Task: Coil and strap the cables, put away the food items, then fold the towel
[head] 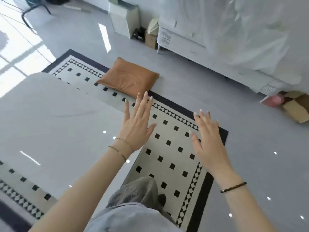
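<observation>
Both my hands are stretched out in front of me with straight, spread fingers and hold nothing. My left hand point(136, 124) hovers over the right edge of a glossy white table point(50, 124). My right hand point(209, 141) is over the patterned rug point(175, 148) beyond that edge. No cable, food item or towel shows in the head view.
A brown cushion point(128, 77) lies on the rug's far edge. A white cabinet under a plastic sheet point(234, 39) stands at the back right, a white bin point(124, 17) behind it. Cardboard boxes point(297, 108) sit on the grey floor at right.
</observation>
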Demonstrator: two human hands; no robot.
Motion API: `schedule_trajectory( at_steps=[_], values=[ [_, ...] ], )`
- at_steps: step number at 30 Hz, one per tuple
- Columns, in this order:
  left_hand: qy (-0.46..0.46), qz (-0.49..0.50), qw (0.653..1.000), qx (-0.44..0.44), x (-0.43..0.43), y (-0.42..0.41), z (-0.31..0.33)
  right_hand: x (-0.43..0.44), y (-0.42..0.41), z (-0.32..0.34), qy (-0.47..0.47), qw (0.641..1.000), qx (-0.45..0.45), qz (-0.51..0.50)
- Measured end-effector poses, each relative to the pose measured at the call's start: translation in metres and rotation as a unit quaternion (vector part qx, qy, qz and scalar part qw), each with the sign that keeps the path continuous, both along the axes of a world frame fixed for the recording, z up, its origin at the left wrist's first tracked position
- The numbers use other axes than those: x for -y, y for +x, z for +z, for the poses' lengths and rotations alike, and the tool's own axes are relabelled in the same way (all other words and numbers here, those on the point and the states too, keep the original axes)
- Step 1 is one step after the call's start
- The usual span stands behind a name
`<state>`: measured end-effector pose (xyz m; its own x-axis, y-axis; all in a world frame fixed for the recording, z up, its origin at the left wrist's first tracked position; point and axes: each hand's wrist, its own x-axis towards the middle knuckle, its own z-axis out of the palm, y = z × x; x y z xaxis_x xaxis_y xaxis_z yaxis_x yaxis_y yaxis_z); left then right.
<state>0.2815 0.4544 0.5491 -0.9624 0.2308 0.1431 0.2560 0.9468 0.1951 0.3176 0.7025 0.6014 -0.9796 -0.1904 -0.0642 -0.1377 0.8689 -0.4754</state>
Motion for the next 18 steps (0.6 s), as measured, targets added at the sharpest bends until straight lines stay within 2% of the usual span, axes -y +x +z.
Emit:
schedule_trajectory(
  at_steps=[3,8,11,13,16,18],
  values=[
    [-0.003,0.046,0.999,0.002,-0.003,-0.022,-0.001,-0.004,-0.048,-0.003,-0.014,0.999,0.012,0.048],
    [-0.041,0.161,0.986,0.009,0.012,-0.095,0.004,0.009,-0.162,-0.005,0.015,0.990,-0.007,0.140],
    [-0.016,0.207,0.978,0.020,0.022,-0.149,0.005,0.019,-0.227,0.001,0.022,0.986,-0.023,0.161],
    [0.034,0.228,0.973,0.033,0.026,-0.189,0.015,0.031,-0.275,0.010,0.017,0.985,-0.020,0.168],
    [0.083,0.218,0.972,0.016,0.040,-0.233,0.028,0.052,-0.341,0.024,-0.006,0.981,-0.009,0.192],
    [0.082,0.228,0.970,0.011,0.061,-0.266,0.037,0.069,-0.391,0.032,-0.019,0.975,-0.014,0.220]
  ],
)
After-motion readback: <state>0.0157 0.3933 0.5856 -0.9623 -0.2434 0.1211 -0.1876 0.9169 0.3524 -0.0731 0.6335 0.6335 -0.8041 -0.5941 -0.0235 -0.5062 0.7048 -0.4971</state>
